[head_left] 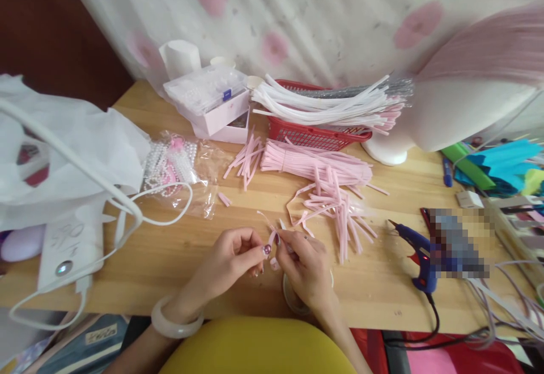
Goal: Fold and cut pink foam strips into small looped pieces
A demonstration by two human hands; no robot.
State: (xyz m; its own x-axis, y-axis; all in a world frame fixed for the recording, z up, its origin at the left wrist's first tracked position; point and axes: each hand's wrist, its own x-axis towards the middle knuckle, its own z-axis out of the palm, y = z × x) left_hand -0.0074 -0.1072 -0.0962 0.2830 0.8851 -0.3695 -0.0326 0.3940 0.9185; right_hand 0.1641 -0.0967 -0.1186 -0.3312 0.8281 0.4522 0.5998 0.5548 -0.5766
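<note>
My left hand [240,254] pinches a short pale pink fuzzy strip [272,237] between thumb and fingertips. Close beside it my right hand [306,266] is closed, its thumb at the same strip. A pale, pointed tip [283,224] sticks out past the right fingers; what it belongs to is mostly hidden. A thin curled pink strand [265,217] rises just beyond the fingertips. Under my right hand stands a round clear container [293,299], partly covered. Just beyond the hands lies a loose pile of bent pink pipe cleaners [340,209].
A bundle of pink pipe cleaners [314,161] lies before a red basket [318,136] of white ones. At right rests a blue glue gun [414,243]. Bagged pearl beads [172,164], stacked boxes [216,107] and a cabled white device [70,243] are left.
</note>
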